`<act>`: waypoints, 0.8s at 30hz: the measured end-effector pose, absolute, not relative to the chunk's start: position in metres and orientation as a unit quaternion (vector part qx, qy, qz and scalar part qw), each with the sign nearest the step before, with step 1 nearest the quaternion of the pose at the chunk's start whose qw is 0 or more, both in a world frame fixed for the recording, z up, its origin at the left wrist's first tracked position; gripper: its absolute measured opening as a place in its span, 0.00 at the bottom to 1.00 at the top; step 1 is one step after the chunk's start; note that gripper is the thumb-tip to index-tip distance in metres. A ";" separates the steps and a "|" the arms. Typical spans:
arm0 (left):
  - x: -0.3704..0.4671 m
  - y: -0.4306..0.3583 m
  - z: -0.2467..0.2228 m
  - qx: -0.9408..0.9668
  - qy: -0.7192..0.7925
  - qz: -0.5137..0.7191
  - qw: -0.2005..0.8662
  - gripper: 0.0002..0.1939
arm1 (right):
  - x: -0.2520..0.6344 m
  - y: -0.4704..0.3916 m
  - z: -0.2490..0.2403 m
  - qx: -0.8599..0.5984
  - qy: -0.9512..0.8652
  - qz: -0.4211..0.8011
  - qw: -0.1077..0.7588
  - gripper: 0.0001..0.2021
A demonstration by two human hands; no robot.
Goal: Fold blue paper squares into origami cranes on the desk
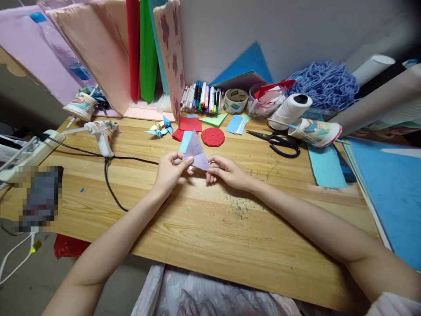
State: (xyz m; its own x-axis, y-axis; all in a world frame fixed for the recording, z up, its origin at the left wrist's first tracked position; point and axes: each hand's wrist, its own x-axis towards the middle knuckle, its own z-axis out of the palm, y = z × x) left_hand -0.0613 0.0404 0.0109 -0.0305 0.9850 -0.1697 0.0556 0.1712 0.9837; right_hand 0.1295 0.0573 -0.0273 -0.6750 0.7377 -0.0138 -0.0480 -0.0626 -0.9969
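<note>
A creased purple paper triangle (196, 153) is held up above the wooden table, one point upward. My left hand (171, 171) pinches its lower left side, the thumb lying on the front. At its lower right corner, my right hand (227, 171) has thumb and fingers closed on the paper. Just behind the triangle lie a red round disc (213, 137), red paper pieces (191, 124) and a light blue strip (186, 141). Folded blue and cream paper (159, 128) sits to their left.
A glue gun (101, 137) with a black cable stands at left, near a power strip (33, 156). Black scissors (278, 141) lie at right, near a paper cup (315, 131). Markers (201, 98), tape (235, 100) and blue yarn (324, 85) line the back. Blue sheets (391, 188) cover the right edge.
</note>
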 end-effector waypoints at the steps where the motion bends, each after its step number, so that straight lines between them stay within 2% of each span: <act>1: -0.062 0.040 0.011 0.463 0.560 0.446 0.522 0.16 | 0.130 0.058 -0.028 -0.283 -0.618 0.670 0.299 0.10; 6: -0.062 0.040 0.011 0.466 0.537 0.400 0.578 0.17 | 0.130 0.060 -0.030 -0.325 -0.592 0.647 0.354 0.09; 9: -0.060 0.041 0.007 0.494 0.508 0.348 0.614 0.19 | 0.130 0.059 -0.027 -0.356 -0.606 0.620 0.349 0.11; 14: -0.058 0.040 0.003 0.545 0.548 0.343 0.534 0.17 | 0.132 0.056 -0.021 -0.351 -0.690 0.550 0.315 0.11; 17: -0.058 0.039 0.006 0.550 0.559 0.337 0.521 0.16 | 0.132 0.054 -0.020 -0.339 -0.716 0.524 0.313 0.10; 24: -0.057 0.036 0.009 0.551 0.547 0.367 0.513 0.11 | 0.132 0.054 -0.018 -0.358 -0.710 0.479 0.372 0.06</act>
